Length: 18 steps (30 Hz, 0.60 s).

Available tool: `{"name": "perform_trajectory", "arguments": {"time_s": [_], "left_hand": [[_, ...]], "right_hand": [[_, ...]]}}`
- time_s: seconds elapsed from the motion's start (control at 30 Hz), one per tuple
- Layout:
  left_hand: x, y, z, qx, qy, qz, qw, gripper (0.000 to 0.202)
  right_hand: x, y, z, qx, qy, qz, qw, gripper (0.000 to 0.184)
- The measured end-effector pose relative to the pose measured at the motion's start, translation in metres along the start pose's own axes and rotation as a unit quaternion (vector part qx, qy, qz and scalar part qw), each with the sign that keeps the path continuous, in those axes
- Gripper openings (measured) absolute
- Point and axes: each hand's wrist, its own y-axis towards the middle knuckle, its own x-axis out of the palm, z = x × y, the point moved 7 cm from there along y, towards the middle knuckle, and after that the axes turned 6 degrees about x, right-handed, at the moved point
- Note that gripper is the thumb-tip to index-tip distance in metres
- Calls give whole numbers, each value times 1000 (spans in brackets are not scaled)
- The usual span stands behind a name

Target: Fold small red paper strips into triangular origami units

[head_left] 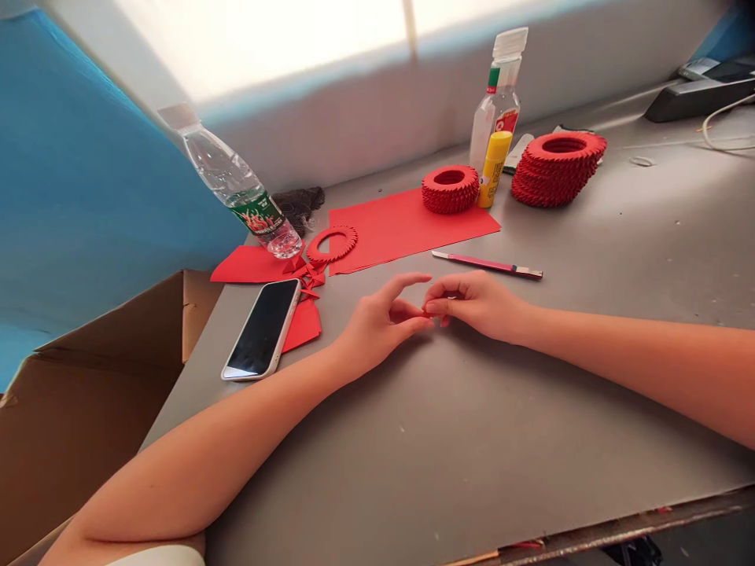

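The right hand [479, 305] grasps a small folded red paper piece [445, 321] between thumb and fingertips, near the middle of the table. The left hand [377, 326] is loosely open just beside it, gripping nothing. The piece looks light, thin and easily crushed, so a gentle pinch at its folded edge suits it best. A craft knife [487, 265] lies at 1 o'clock. At 12 o'clock sits a round stack of folded red paper [450, 189] beside a yellow glue stick [493, 169]. A phone [263, 328] lies at 9 o'clock. At 10 o'clock, a water bottle [241, 185] has a green and red label, its writing unreadable.
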Motion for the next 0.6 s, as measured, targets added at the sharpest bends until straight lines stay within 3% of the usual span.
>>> {"name": "perform_trajectory", "arguments": {"time_s": [0.2, 0.4, 0.47, 0.6], "left_hand": [[-1, 0, 5, 28, 9, -5, 1000, 41], [-9, 2, -6, 8, 7, 42, 999, 42], [-9, 4, -12, -12, -21, 41, 999, 41], [1, 6, -19, -60, -169, -10, 984, 36]], "right_hand": [[6, 2, 4, 23, 64, -48, 997, 15], [-3, 3, 9, 48, 80, 19, 995, 20], [-5, 3, 11, 53, 76, 31, 995, 21], [-5, 3, 11, 59, 63, 33, 996, 20]]}}
